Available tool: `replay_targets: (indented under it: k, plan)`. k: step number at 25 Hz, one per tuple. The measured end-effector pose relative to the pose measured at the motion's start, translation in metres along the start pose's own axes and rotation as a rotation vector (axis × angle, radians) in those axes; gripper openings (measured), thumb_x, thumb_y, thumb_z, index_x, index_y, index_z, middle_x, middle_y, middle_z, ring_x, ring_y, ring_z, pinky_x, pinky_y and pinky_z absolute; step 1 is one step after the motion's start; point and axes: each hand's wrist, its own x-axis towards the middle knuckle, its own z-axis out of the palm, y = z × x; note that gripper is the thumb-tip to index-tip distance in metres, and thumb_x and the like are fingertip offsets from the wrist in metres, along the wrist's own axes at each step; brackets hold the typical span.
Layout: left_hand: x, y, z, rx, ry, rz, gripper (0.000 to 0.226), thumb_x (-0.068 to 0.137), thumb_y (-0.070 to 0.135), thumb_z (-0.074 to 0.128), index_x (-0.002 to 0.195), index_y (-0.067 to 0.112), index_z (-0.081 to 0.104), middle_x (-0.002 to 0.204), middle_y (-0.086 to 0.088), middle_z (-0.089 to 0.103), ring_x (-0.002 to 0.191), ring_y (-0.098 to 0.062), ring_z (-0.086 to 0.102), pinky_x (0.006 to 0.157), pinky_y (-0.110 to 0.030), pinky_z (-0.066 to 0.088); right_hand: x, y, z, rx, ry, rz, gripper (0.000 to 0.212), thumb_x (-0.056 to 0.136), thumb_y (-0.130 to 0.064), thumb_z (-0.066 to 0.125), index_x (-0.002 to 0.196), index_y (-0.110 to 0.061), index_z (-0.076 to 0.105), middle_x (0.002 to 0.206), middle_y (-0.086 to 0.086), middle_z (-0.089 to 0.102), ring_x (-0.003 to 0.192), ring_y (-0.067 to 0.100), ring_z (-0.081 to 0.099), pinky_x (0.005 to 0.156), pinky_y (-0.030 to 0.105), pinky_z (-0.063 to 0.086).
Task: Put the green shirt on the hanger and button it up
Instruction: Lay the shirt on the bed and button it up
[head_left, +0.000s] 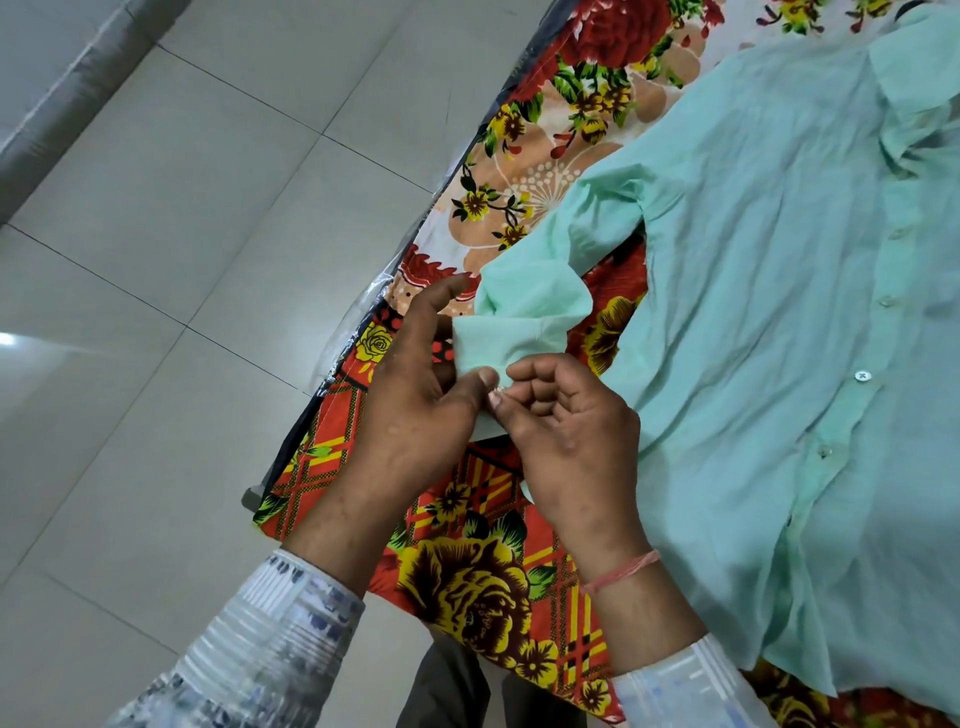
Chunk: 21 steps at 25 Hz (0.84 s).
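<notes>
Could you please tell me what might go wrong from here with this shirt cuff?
The left hand and right hand pinch the cuff of the pale green cotton shirt only with fingertips; it could slip free. The bunched sleeve lies near the edge of the floral bedsheet and might slide toward the grey tiled floor.

shirt (753, 312) on bedsheet (467, 571), hands at cuff (498, 338)

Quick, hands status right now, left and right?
Left hand: holding, thumb pinches the shirt cuff.
Right hand: holding, curled fingers pinch the same cuff at its edge.
</notes>
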Motion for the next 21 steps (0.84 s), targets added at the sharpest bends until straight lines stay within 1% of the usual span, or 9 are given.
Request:
replay_targets:
  k: [3, 5, 8, 9, 11, 13, 15, 18, 21]
  plan:
    - [0.001, -0.003, 0.0, -0.015, -0.054, 0.039, 0.086, 0.095, -0.012, 0.067, 0.151, 0.05, 0.046, 0.143, 0.009, 0.058, 0.105, -0.01, 0.079, 0.083, -0.053, 0.067, 0.008, 0.0, 0.0, 0.318, -0.066, 0.247, 0.02, 0.087, 0.001, 0.082, 0.093, -0.016, 0.075, 0.079, 0.001, 0.074, 0.074, 0.011, 0.071, 0.071, 0.023, 0.059]
    - [0.0, -0.006, 0.003, -0.101, -0.055, 0.007, 0.088, 0.094, -0.015, 0.067, 0.148, 0.052, 0.047, 0.142, 0.007, 0.06, 0.105, -0.014, 0.08, 0.081, -0.053, 0.068, 0.012, 0.002, -0.002, 0.382, -0.074, 0.319, 0.015, 0.093, 0.002, 0.075, 0.094, -0.014, 0.075, 0.079, -0.001, 0.075, 0.073, 0.009, 0.072, 0.069, 0.025, 0.061]
    - [-0.002, -0.007, 0.0, -0.24, 0.053, -0.07, 0.082, 0.091, -0.019, 0.068, 0.149, 0.037, 0.05, 0.128, 0.003, 0.066, 0.091, -0.01, 0.08, 0.069, -0.032, 0.065, 0.016, 0.01, -0.005, 0.237, 0.007, 0.265, 0.022, 0.105, -0.005, 0.062, 0.1, -0.021, 0.075, 0.089, -0.002, 0.078, 0.077, 0.009, 0.076, 0.072, 0.029, 0.063]
    - [-0.003, -0.007, -0.002, -0.278, 0.085, -0.08, 0.079, 0.091, -0.019, 0.068, 0.149, 0.032, 0.051, 0.127, -0.001, 0.066, 0.088, -0.01, 0.08, 0.068, -0.03, 0.064, 0.017, 0.012, -0.006, 0.186, 0.029, 0.225, 0.024, 0.106, -0.008, 0.061, 0.1, -0.026, 0.075, 0.091, -0.003, 0.079, 0.08, 0.009, 0.076, 0.072, 0.029, 0.062]
    - [-0.005, -0.007, -0.007, -0.321, 0.123, -0.102, 0.073, 0.09, -0.016, 0.07, 0.145, 0.031, 0.055, 0.128, 0.001, 0.067, 0.086, -0.008, 0.078, 0.071, -0.037, 0.066, 0.016, 0.014, -0.008, 0.108, 0.032, 0.137, 0.02, 0.104, -0.017, 0.066, 0.1, -0.033, 0.077, 0.093, -0.007, 0.08, 0.086, 0.01, 0.077, 0.074, 0.031, 0.063]
    - [-0.005, -0.007, -0.011, -0.288, 0.154, -0.134, 0.066, 0.089, -0.007, 0.078, 0.137, 0.035, 0.06, 0.125, 0.014, 0.07, 0.091, -0.003, 0.076, 0.079, -0.043, 0.067, 0.013, 0.01, -0.007, 0.074, -0.012, 0.075, 0.01, 0.1, -0.024, 0.073, 0.101, -0.031, 0.079, 0.096, -0.008, 0.08, 0.092, 0.011, 0.076, 0.08, 0.031, 0.063]
    - [-0.002, -0.01, -0.014, -0.104, 0.178, -0.151, 0.066, 0.085, 0.002, 0.085, 0.133, 0.04, 0.06, 0.127, 0.023, 0.068, 0.103, -0.007, 0.075, 0.087, -0.043, 0.066, 0.013, 0.006, -0.004, -0.02, -0.057, 0.013, 0.008, 0.096, -0.023, 0.077, 0.102, -0.026, 0.081, 0.099, -0.007, 0.078, 0.091, 0.009, 0.074, 0.08, 0.022, 0.059]
    - [0.003, -0.015, -0.02, 0.443, 0.195, -0.114, 0.075, 0.079, 0.018, 0.089, 0.144, 0.034, 0.056, 0.144, 0.005, 0.057, 0.118, -0.026, 0.066, 0.089, -0.041, 0.061, 0.02, 0.002, 0.001, -0.154, -0.052, -0.015, 0.009, 0.095, -0.021, 0.078, 0.102, -0.023, 0.081, 0.1, -0.007, 0.073, 0.084, 0.007, 0.07, 0.074, 0.014, 0.055]
    - [0.004, -0.003, -0.021, 0.569, 0.268, 0.044, 0.068, 0.082, 0.026, 0.086, 0.144, 0.028, 0.058, 0.146, -0.002, 0.054, 0.125, -0.029, 0.061, 0.085, -0.033, 0.051, 0.031, -0.005, -0.003, -0.237, -0.02, -0.033, 0.013, 0.095, -0.024, 0.077, 0.108, -0.025, 0.079, 0.104, -0.007, 0.072, 0.083, 0.005, 0.068, 0.075, 0.015, 0.056]
